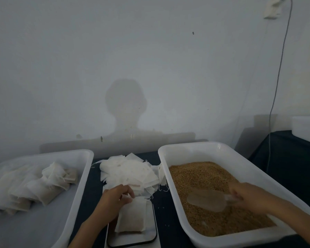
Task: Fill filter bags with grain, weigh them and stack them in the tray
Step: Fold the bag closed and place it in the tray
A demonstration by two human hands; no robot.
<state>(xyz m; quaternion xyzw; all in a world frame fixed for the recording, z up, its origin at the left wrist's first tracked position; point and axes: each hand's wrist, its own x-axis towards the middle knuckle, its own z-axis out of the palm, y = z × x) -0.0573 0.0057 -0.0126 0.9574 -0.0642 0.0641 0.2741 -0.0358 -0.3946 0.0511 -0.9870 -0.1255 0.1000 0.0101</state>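
Weighing under way: left hand (113, 199) pinching filled bag (131, 218) on scale (132, 238); right hand (247, 196) gripping scoop (207, 200) right of scale. Best released before reading.

Empty bags (131, 171) between two tubs (84, 176).

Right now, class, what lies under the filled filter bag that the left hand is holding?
The filter bag lies on a flat scale, gripped at its top by the left hand. The bag covers most of the platform, so no display or reading shows.
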